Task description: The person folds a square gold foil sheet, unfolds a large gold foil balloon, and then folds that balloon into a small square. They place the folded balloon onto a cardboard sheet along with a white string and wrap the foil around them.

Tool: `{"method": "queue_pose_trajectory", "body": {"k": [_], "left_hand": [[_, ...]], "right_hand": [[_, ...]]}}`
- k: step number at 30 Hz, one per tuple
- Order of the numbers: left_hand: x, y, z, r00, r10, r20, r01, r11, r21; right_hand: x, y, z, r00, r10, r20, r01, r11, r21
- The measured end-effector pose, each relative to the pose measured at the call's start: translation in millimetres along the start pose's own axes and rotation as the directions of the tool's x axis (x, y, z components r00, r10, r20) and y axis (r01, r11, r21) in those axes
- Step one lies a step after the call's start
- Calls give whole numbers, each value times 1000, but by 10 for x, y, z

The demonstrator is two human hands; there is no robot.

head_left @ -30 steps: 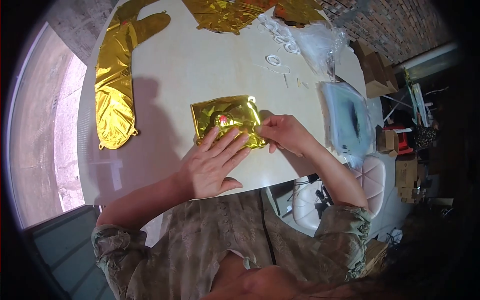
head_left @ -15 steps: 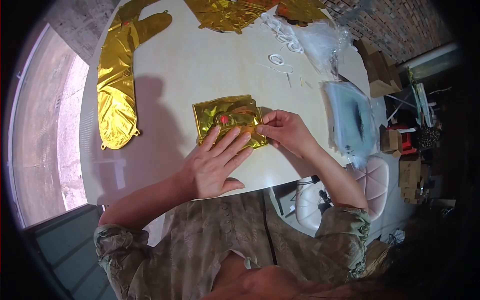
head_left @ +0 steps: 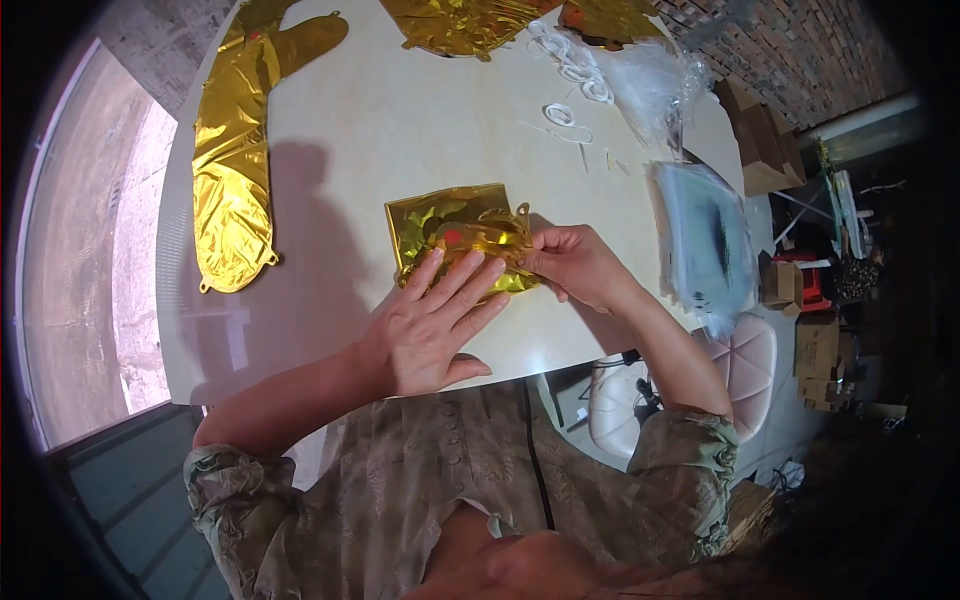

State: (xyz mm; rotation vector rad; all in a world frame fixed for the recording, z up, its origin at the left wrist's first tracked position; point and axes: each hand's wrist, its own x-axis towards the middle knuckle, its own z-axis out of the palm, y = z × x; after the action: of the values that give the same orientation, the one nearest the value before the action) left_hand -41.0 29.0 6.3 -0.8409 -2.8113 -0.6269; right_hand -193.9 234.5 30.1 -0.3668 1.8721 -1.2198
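A gold foil balloon (head_left: 432, 208), folded into a flat rectangle with a red spot on top, lies on the table in front of me. Across its near part my left hand (head_left: 425, 330) rests flat, fingers spread. My right hand (head_left: 580, 265) pinches the balloon's right edge between thumb and fingers. A small foil tab sticks up at the upper right corner. An unfolded gold foil balloon (head_left: 232, 170) lies flat at the left of the table.
More gold foil balloons (head_left: 465, 25) lie at the far edge. Coiled white string (head_left: 560, 115) and clear plastic film (head_left: 645, 85) are at the back right. A stack of clear plastic bags (head_left: 703, 240) sits at the table's right edge. A padded chair (head_left: 750, 365) and cardboard boxes (head_left: 820, 350) stand beyond.
My right hand has shifted slightly, still pinching the right edge, and the foil there has bunched up a little. My left hand stays in place. The view has moved slightly.
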Motion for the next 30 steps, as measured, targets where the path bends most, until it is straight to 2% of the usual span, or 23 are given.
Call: {"method": "queue_pose_trajectory", "body": {"k": [5, 7, 11, 13, 17, 19, 22, 26, 28, 30], "left_hand": [[-2, -2, 3, 1000, -3, 19, 3, 1000, 1], [-2, 0, 5, 999, -6, 42, 7, 1000, -16], [-6, 0, 15, 999, -15, 44, 14, 1000, 17], [-2, 0, 13, 999, -13, 49, 13, 1000, 15], [1, 0, 4, 998, -15, 58, 14, 1000, 17], [1, -2, -1, 998, -13, 57, 12, 1000, 20], [-6, -11, 26, 999, -13, 52, 12, 1000, 22], [-2, -13, 18, 998, -17, 58, 16, 1000, 18], [1, -9, 18, 998, -18, 56, 16, 1000, 22], [4, -7, 6, 998, -21, 62, 20, 1000, 19]], "right_hand": [[-11, -68, 1, 996, 75, 57, -68, 991, -115], [-42, -101, 91, 999, -24, -39, 25, 999, 29], [-9, -49, 35, 1000, -19, 13, 19, 1000, 7], [18, 1, -25, 997, -7, 71, 16, 992, -125], [-5, -25, -23, 997, -51, 58, 60, 985, -164], [18, -40, 15, 999, -33, -8, 33, 999, 7], [31, -65, -8, 998, 55, -22, -54, 998, 34], [57, -143, -18, 990, 137, -22, -137, 991, -1], [76, -161, -37, 981, 190, -27, -191, 978, -83], [107, -100, -33, 991, 129, -45, -132, 988, -78]]}}
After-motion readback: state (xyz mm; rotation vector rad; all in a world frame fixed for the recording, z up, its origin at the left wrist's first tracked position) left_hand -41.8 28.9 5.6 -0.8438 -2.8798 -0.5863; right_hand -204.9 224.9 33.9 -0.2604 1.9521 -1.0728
